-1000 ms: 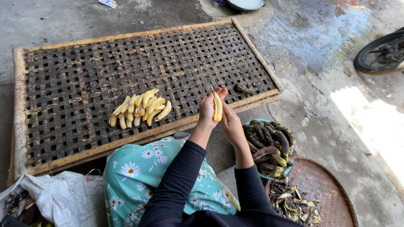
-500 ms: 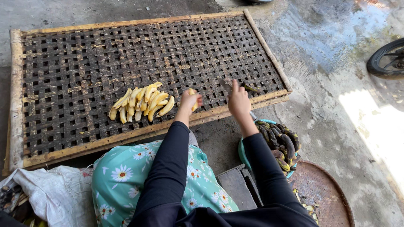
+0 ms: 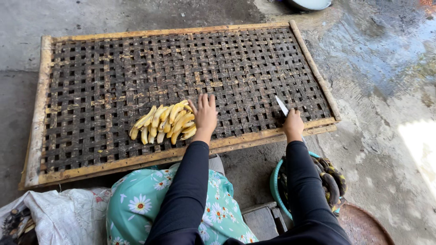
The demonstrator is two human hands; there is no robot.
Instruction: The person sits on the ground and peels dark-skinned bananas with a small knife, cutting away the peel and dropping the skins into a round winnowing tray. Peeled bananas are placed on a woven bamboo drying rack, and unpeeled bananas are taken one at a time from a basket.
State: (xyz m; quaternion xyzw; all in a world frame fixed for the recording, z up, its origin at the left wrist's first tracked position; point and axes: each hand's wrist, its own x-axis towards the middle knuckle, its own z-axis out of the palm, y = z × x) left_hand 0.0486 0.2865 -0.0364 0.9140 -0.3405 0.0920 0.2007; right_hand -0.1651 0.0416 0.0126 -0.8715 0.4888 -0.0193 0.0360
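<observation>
Peeled bananas [image 3: 164, 122] lie in a row on the woven drying rack [image 3: 113, 68]; our left hand [image 3: 205, 113] rests flat and open beside them. Our right hand [image 3: 293, 124] grips a knife [image 3: 282, 105], whose blade could nick the rack or slip.

even daylight, sharp frame, one overexposed patch

scene lit by soft, diffuse daylight; shadows are faint. a sunlit patch on the concrete floor [image 3: 415, 149] at the right edge is blown out. the wet area at upper right shows mild sheen. focus is sharp across the woven drying tray [image 3: 136, 68]; slight wide-angle bowing at the edges
</observation>
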